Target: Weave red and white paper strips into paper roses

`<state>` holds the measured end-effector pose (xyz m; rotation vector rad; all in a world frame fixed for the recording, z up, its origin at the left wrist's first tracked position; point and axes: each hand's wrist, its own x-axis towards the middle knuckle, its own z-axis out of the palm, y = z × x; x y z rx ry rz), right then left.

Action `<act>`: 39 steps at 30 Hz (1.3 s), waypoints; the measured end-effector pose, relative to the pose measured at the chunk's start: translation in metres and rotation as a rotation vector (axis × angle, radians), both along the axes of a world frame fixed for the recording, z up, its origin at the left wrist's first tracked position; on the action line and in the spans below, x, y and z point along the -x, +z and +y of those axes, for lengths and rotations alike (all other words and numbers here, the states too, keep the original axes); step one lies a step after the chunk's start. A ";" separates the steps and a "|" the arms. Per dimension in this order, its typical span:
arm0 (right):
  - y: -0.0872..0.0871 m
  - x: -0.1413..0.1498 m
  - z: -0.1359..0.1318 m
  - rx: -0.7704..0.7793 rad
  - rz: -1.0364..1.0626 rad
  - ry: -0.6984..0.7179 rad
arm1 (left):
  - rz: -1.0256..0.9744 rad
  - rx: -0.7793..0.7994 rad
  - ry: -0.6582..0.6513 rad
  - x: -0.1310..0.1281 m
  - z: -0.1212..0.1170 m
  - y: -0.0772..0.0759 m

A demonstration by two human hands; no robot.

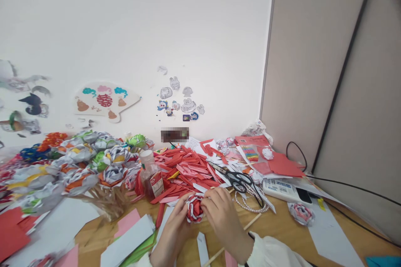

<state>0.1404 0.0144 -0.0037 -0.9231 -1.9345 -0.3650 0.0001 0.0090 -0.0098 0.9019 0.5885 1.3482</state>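
A red and white folded paper flower point(194, 208) is held up over the table between my two hands. My left hand point(176, 224) is closed around its left side and underside. Against its right edge, the fingers of my right hand point(222, 212) are bent and pinched on the petals; their tips are partly hidden. Below the hands lie a folded white paper strip point(202, 247) and a thin wooden stick point(216, 254). Just beyond is a heap of folded red paper strips point(184, 167).
Black-handled scissors point(239, 181) and a pearl string point(250, 205) lie to the right. A glue bottle point(153, 181) stands behind my left hand. Finished paper flowers point(78, 154) pile up at the left, near stacked white paper point(128, 240). One more flower point(301, 213) sits at the right.
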 end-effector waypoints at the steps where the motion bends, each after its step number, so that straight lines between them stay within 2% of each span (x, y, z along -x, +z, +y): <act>1: 0.000 0.000 0.000 -0.020 -0.025 -0.016 | -0.001 0.000 0.002 -0.001 -0.001 0.001; 6: -0.003 0.000 0.001 -0.121 -0.099 -0.064 | -0.005 0.003 -0.008 -0.001 -0.003 0.005; 16: -0.002 -0.001 0.001 -0.186 -0.131 -0.061 | -0.036 0.015 -0.022 0.000 0.000 0.000; 21: -0.001 -0.001 0.001 -0.149 -0.111 -0.054 | -0.037 0.031 0.024 0.002 -0.002 0.001; 25: -0.005 -0.001 0.003 -0.161 -0.081 -0.060 | -0.033 0.041 0.009 0.004 -0.002 0.001; 35: -0.002 -0.001 0.005 -0.122 -0.041 -0.051 | 0.010 -0.035 0.017 0.004 0.004 -0.010; 39: 0.003 -0.002 0.000 0.019 0.036 0.004 | -0.001 -0.026 -0.024 0.007 0.004 -0.012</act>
